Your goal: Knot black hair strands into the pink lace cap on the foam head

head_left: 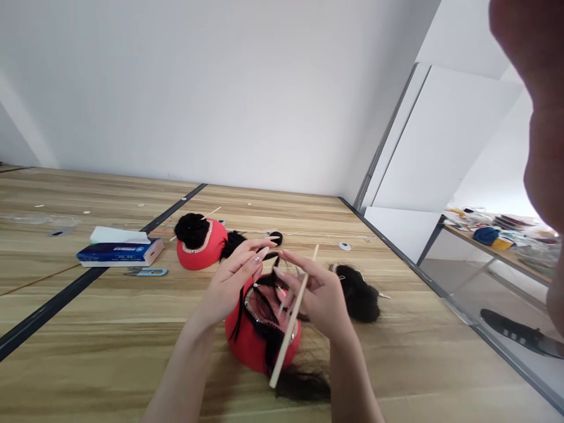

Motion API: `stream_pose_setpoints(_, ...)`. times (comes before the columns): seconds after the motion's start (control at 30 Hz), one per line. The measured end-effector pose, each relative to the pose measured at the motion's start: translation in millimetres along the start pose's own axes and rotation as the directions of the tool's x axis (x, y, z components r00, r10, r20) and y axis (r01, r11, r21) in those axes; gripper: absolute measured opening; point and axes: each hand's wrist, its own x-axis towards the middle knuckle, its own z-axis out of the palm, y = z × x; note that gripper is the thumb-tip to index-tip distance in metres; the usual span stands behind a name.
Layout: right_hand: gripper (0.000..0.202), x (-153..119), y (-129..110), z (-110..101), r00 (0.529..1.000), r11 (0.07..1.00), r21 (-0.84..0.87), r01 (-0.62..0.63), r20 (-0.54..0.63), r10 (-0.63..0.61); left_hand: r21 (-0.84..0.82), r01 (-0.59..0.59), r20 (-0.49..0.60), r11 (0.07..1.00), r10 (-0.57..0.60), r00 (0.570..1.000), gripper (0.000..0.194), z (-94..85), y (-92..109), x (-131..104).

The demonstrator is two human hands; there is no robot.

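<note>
My right hand (324,296) grasps a wooden stick (288,335) slanting toward upper right; lower centre, the red wig block (244,346) sits beneath; whether the left hand (231,282) grips, I can't tell.

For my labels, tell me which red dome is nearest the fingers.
The front red dome, right by the fingers, trailing loose black hair. The other red dome sits farther back, near the tissue box, bearing a black bun.

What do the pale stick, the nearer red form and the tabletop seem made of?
Pale stick: probably bare wood, matte, evenly tan. Nearer red form: possibly foam, dull, without sharp highlights. Tabletop: wood or printed laminate; streaked grain, soft sheen.
</note>
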Motion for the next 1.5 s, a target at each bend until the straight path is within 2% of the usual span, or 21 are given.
stream_pose_setpoints(0.13,0.025,0,7,13,0.996,0.996,0.029,0.086,0.008,-0.086,0.034,-0.059,0.027,0.998,0.058,0.998,0.034,4.0,7,0)
stream_pose_setpoints(0.27,0.021,2,10,11,0.995,0.994,0.043,0.101,0.021,-0.102,0.02,-0.053,0.064,0.998,0.052,0.997,0.023,6.1,7,0)
stream_pose_setpoints(0.47,0.026,1,9,12,0.992,0.992,-0.024,0.123,0.037,-0.122,-0.034,0.0,0.048,0.999,0.002,0.999,0.024,9.0,3,-2)
stream_pose_setpoints(0.6,0.027,1,11,13,0.99,0.986,-0.083,0.142,0.005,-0.142,-0.197,0.014,0.02,0.98,-0.01,1.0,0.021,14.8,1,-1)
stream_pose_setpoints(0.73,0.023,4,14,8,0.987,0.983,-0.13,0.13,-0.08,-0.141,-0.477,-0.022,-0.031,0.878,0.008,0.999,0.037,23.2,4,0)
stream_pose_setpoints(0.83,0.024,7,15,0,0.982,0.99,-0.107,0.096,-0.154,-0.111,-0.559,-0.062,-0.097,0.827,0.009,0.995,0.041,21.0,6,2)
stream_pose_setpoints(0.93,0.024,10,17,-14,0.969,0.99,-0.118,0.075,-0.224,-0.1,-0.504,-0.117,-0.169,0.856,0.035,0.985,0.04,8.7,7,5)
stream_pose_setpoints(1.07,0.024,14,22,-35,0.926,0.954,-0.296,0.056,-0.341,-0.16,-0.369,-0.168,-0.237,0.914,0.082,0.968,0.042,-12.1,8,7)
stream_pose_setpoints(1.17,0.025,17,27,-47,0.91,0.935,-0.354,0.028,-0.378,-0.17,-0.28,-0.192,-0.273,0.941,0.114,0.955,0.04,-22.9,7,6)
stream_pose_setpoints(1.37,0.025,18,28,-47,0.911,0.922,-0.387,-0.018,-0.386,-0.144,0.01,-0.269,-0.261,0.963,0.262,0.929,0.042,-27.9,3,3)
stream_pose_setpoints(1.5,0.027,17,25,-44,0.898,0.916,-0.396,-0.062,-0.424,-0.122,0.287,-0.276,-0.193,0.917,0.338,0.921,0.038,-24.0,3,-1)
